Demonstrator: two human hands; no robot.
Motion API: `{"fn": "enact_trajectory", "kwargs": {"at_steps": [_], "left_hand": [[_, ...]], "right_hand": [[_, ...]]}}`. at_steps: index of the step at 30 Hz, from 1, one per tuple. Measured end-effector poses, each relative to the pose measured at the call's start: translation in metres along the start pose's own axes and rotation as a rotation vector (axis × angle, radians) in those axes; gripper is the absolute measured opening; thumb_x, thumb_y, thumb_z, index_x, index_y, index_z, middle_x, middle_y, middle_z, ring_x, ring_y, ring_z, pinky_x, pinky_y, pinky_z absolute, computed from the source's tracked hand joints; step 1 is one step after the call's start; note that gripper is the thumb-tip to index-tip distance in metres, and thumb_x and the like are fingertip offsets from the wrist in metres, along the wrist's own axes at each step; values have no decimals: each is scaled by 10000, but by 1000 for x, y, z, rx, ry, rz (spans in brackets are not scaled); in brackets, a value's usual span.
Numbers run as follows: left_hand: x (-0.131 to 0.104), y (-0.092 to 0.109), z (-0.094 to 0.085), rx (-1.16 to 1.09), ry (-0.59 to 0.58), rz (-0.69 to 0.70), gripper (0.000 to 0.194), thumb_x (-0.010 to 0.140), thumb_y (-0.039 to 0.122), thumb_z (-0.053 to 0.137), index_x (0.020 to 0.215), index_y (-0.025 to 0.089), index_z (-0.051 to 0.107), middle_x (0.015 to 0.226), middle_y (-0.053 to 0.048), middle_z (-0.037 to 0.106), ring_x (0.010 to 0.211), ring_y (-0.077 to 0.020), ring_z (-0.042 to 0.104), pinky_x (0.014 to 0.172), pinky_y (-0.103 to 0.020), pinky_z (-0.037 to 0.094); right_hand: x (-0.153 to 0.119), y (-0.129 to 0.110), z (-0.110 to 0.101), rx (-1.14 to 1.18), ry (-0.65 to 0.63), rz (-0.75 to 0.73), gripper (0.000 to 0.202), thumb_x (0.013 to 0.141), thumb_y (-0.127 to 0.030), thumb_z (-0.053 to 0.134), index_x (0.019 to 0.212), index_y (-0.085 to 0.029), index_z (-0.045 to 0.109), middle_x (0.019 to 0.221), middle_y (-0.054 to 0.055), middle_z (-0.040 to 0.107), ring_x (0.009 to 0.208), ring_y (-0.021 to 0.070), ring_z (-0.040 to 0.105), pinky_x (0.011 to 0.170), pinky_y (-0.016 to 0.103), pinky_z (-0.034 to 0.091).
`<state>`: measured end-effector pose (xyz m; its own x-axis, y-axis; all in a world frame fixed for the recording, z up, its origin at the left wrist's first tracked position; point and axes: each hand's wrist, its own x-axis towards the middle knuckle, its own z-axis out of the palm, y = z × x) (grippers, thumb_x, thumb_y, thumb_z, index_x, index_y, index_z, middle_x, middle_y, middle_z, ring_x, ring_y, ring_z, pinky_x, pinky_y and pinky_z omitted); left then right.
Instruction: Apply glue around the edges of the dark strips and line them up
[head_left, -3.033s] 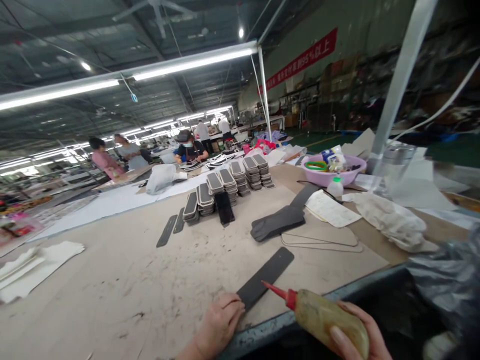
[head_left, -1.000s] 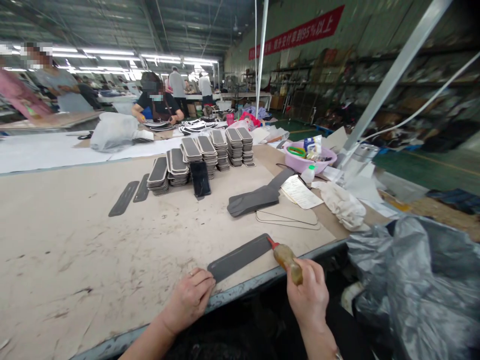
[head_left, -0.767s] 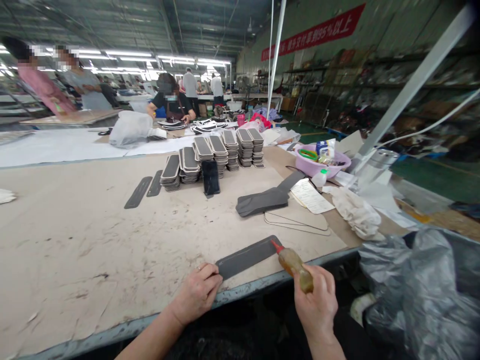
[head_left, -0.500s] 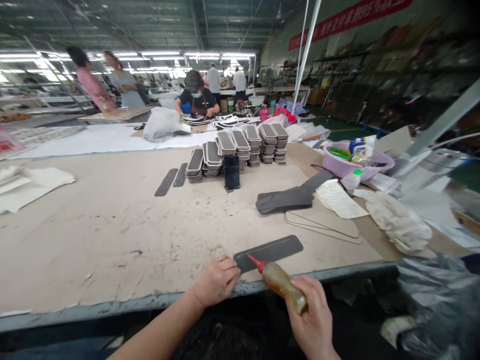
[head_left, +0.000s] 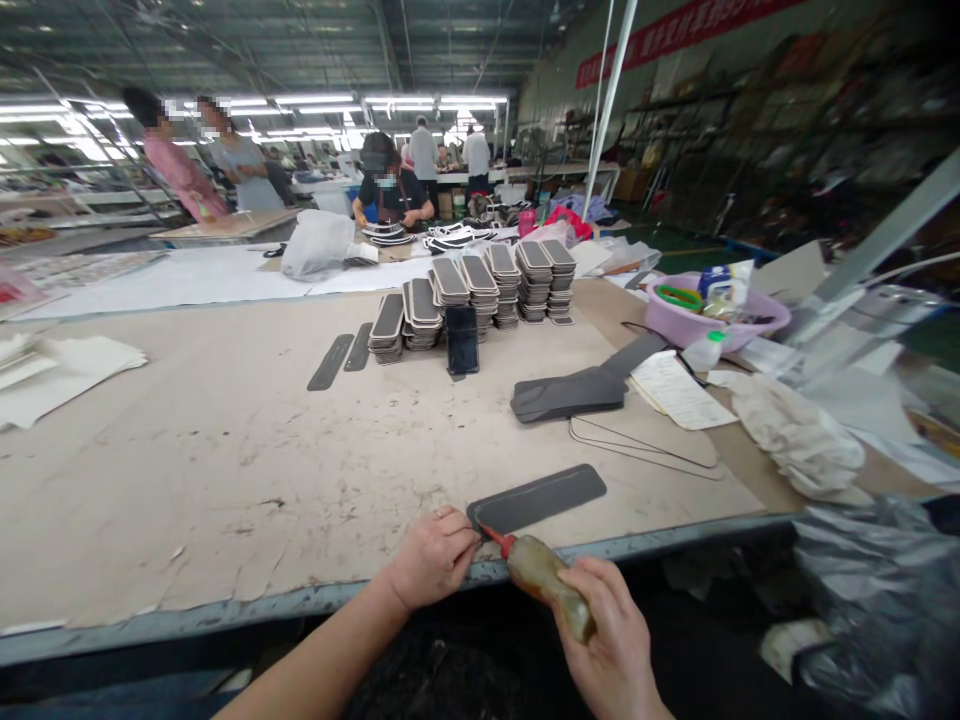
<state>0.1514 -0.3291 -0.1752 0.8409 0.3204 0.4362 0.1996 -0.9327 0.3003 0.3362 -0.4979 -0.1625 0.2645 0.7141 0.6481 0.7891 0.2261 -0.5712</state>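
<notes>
1. Your right hand (head_left: 611,650) is wrapped closed around a squeeze bottle (head_left: 547,590) filled with amber liquid; its red nozzle (head_left: 495,538) points left and up, with the tip at the near end of the dark strip (head_left: 537,498).
2. At the far right a lilac basin (head_left: 712,325) holds a green ring, a packet and other small items too small to make out. A small white bottle with a green cap (head_left: 705,352) lies just beside it.
3. The dark strip lies flat on the table (head_left: 187,480), close to the near edge, running from your left hand out to the right.
4. Beyond it lies a pile of dark cut pieces (head_left: 570,392), then rows of stacked pads (head_left: 480,290) with a black phone (head_left: 463,340) leaning against them. Two single strips (head_left: 341,357) lie to the left of the stacks.
5. A sheet of paper (head_left: 679,390) and a crumpled white cloth (head_left: 799,440) sit on the right. A grey plastic bag (head_left: 877,590) hangs off the near right corner.
6. Nothing stands between your hands and the strip.
7. Your left hand (head_left: 431,555) rests knuckles up at the table edge, fingers curled down onto the strip's near end, pinning it; it grips nothing.
8. Other people work at tables far behind.
</notes>
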Motion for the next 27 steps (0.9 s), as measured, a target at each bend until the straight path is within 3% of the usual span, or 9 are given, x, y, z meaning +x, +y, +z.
{"fn": "enact_trajectory", "kwargs": {"at_steps": [8, 20, 23, 27], "left_hand": [[0, -1, 2, -17, 19, 9, 214, 906, 111, 459, 863, 164, 662, 737, -62, 597, 714, -174, 545, 672, -334, 483], [-3, -7, 7, -32, 23, 13, 188, 908, 126, 486, 880, 165, 667, 778, -67, 619, 752, -176, 554, 726, -346, 500], [-2, -7, 7, -26, 30, 14, 199, 912, 129, 479, 866, 162, 669, 772, -66, 621, 746, -176, 562, 727, -349, 504], [-2, -7, 6, -18, 12, 12, 197, 913, 122, 476, 873, 166, 664, 785, -68, 618, 754, -181, 555, 727, -351, 499]], "right_hand": [[-6, 0, -17, -71, 29, 48, 122, 901, -194, 578, 1022, -196, 598, 971, 86, 536, 806, 174, 589, 646, 273, 531], [-10, 41, -49, -499, 289, 171, 148, 901, -286, 605, 1025, -206, 612, 997, 93, 562, 842, 220, 589, 721, 363, 515], [-6, 34, -41, -366, 275, 149, 150, 897, -259, 607, 1037, -203, 599, 995, 93, 547, 841, 209, 587, 701, 343, 527], [-3, 16, -21, -116, 132, 81, 168, 896, -150, 562, 1054, -202, 579, 999, 85, 522, 842, 179, 579, 673, 298, 532]]}}
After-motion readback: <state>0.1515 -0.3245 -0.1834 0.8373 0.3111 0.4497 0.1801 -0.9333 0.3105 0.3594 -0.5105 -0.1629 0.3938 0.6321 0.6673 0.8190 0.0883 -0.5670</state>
